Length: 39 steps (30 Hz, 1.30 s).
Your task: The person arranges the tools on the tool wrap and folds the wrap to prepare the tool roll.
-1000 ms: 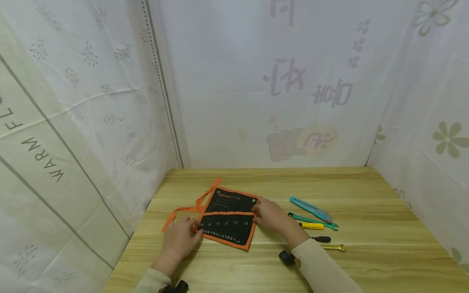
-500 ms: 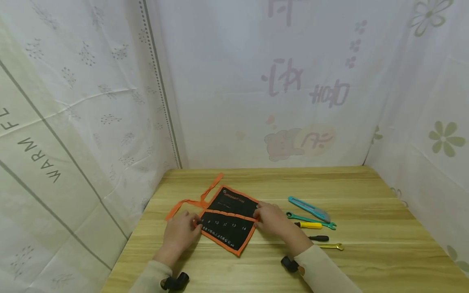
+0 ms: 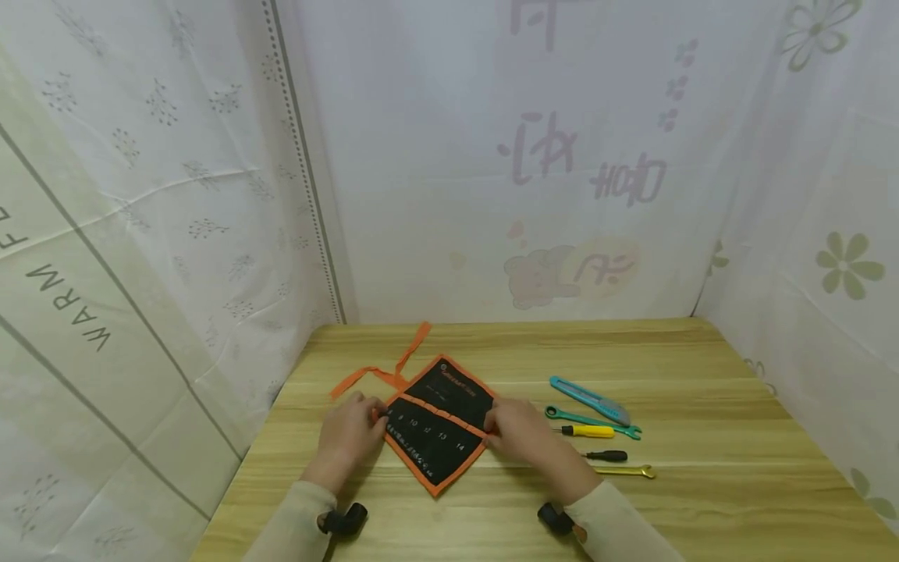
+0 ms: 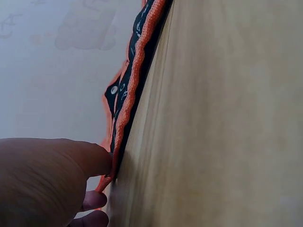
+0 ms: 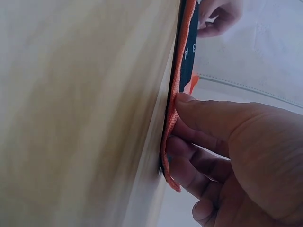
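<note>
A black cloth wrench pouch (image 3: pixel 438 437) with orange trim and a row of numbered pockets lies turned cornerwise on the table. My left hand (image 3: pixel 350 431) pinches its left edge; in the left wrist view the thumb (image 4: pixel 97 158) presses on top, with fingertips below the trim. At the opposite edge, my right hand (image 3: pixel 523 431) pinches the orange border between thumb and fingers. The right wrist view shows that thumb (image 5: pixel 203 111) on the upper face. The pouch's right corner is hidden behind the right hand. Orange tie straps (image 3: pixel 413 349) spread out from its upper left side.
Right of the pouch lie a teal utility knife (image 3: pixel 590 400), a green ratchet wrench (image 3: pixel 597 420), a yellow-handled screwdriver (image 3: pixel 590 431), a black-handled screwdriver (image 3: pixel 607 456) and a gold wrench (image 3: pixel 628 471). The right forearm partly covers some. Printed curtains (image 3: pixel 435 195) border the wooden table (image 3: pixel 730 437).
The pouch has turned clockwise: its lower corner swung left and towards me, its top edge right. The left hand moved slightly away from me, the straps swung along, and both hands kept their grip.
</note>
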Available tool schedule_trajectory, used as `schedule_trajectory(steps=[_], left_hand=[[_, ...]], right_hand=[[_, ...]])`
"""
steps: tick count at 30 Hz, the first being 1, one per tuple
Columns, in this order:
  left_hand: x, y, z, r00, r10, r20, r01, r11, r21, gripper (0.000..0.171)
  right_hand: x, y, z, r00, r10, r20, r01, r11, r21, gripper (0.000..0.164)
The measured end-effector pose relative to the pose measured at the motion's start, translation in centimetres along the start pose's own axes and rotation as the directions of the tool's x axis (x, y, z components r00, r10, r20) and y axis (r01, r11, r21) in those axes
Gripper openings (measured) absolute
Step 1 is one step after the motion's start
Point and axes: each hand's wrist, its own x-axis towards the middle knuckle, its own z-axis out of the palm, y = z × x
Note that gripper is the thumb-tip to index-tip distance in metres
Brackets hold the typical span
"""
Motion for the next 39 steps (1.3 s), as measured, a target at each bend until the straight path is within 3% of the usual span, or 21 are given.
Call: schedule_trajectory(steps=[12, 19, 27, 33, 39], left_hand=[[1.5, -0.2, 0.4, 1.0, -0.023, 0.009, 0.023, 0.999, -0.029, 0.011], [1.5, -0.5, 0.9, 1.0, -0.007, 0.013, 0.008, 1.0, -0.01, 0.014], [-0.1, 0.5, 0.5, 0.998, 0.05, -0.044, -0.049, 0.999, 0.013, 0.022], [-2.4, 2.2, -0.7, 0.995, 0.089, -0.043, -0.09, 0.996, -0.021, 0.028], [-4.2, 3.5, -1.1, 0.993, 0.114, -0.031, -0.116, 0.991, -0.068, 0.031]], right_hand=[[-0.7, -1.0, 0.2, 0.999, -0.047, -0.021, 0.047, 0.999, 0.024, 0.012], [-0.7, -1.2, 0.1, 0.999, -0.037, 0.009, 0.036, 0.998, 0.05, 0.01], [-0.2, 0.0, 0.3, 1.0, 0.004, 0.008, -0.005, 0.987, 0.159, 0.005], [0.6, 1.3, -0.3, 0.999, 0.002, -0.035, 0.002, 0.991, 0.13, 0.011], [1.3, 1.8, -1.0, 0.999, 0.053, -0.011, -0.051, 0.992, 0.114, 0.014]])
